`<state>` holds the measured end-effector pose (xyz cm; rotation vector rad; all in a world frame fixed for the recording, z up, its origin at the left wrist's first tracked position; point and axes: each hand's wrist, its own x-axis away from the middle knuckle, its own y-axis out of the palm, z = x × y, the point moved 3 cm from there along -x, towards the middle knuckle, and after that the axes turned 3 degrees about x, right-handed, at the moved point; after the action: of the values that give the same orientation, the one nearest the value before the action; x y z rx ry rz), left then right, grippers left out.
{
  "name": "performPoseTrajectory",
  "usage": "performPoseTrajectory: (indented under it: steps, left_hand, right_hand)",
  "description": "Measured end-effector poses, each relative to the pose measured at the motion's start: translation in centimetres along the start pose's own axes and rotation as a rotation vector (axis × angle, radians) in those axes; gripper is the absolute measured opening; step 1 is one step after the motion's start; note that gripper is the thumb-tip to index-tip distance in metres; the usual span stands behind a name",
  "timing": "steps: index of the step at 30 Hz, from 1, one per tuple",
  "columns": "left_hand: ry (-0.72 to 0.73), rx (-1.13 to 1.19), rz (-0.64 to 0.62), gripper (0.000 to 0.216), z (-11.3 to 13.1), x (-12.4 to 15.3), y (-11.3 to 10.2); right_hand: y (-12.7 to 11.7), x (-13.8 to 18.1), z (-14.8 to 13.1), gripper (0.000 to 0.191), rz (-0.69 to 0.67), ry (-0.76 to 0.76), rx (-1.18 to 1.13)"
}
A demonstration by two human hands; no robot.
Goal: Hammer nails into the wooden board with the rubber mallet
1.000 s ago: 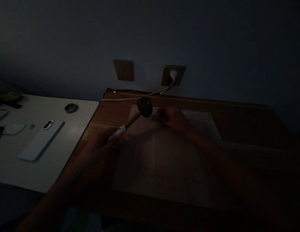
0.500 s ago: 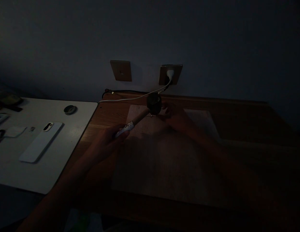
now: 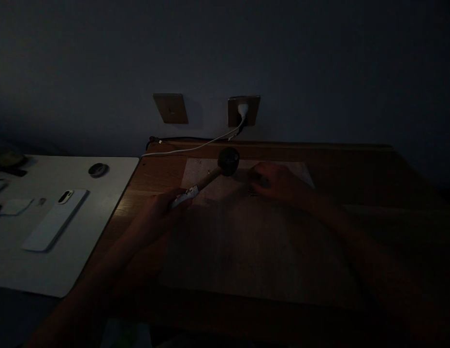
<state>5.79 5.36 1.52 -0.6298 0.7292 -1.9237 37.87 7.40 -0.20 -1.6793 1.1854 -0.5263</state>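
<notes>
The scene is very dark. My left hand [image 3: 161,207] is wrapped around the pale grip of a mallet [image 3: 210,178]. The mallet's dark rounded head points up and to the right, over the far part of a pale board [image 3: 225,246]. On the right, my right hand [image 3: 277,181] is low over the board with fingers curved and a gap between thumb and forefinger. Small dark slivers [image 3: 252,192] show by its thumb, too dim to name. A tiny shiny upright piece [image 3: 209,172] shows on the board left of the mallet head.
A white table [image 3: 76,256] adjoins the wooden desk [image 3: 370,179] on the left, with a phone [image 3: 56,220] and a round dark tin [image 3: 97,169] on it. Behind, a white cable [image 3: 195,149] runs to a wall socket [image 3: 234,111].
My right hand has moved right and nearer, away from the mallet head, and now rests lower over the board. My left hand still holds the mallet. The view has shifted slightly.
</notes>
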Motion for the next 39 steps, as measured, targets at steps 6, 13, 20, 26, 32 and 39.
performPoseTrajectory:
  steps: [6,13,20,26,32,39]
  left_hand:
    - [-0.02,0.051,0.015,0.047,0.4,0.3,-0.4]
    - [-0.031,0.049,0.014,0.048,-0.8,0.4,-0.2]
    - [-0.023,0.083,0.009,0.049,-0.4,0.6,-0.5]
    - [-0.035,0.1,0.02,0.05,-0.9,0.8,-0.4]
    - [-0.041,0.102,0.03,0.05,-0.7,0.9,-0.6]
    - [-0.033,0.115,0.027,0.046,-0.8,0.8,-0.6]
  right_hand:
    - [1.3,0.7,-0.9,0.025,-0.157,0.016,0.079]
    - [1.5,0.4,0.1,0.032,-0.148,0.045,0.107]
    - [0.3,-1.5,0.0,0.031,-0.044,0.097,-0.026]
    - [1.0,-3.3,0.7,0.019,0.087,0.212,-0.233]
    - [2.6,-3.8,0.3,0.021,0.143,0.179,-0.279]
    - [3.5,-3.7,0.7,0.022,0.163,0.192,-0.275]
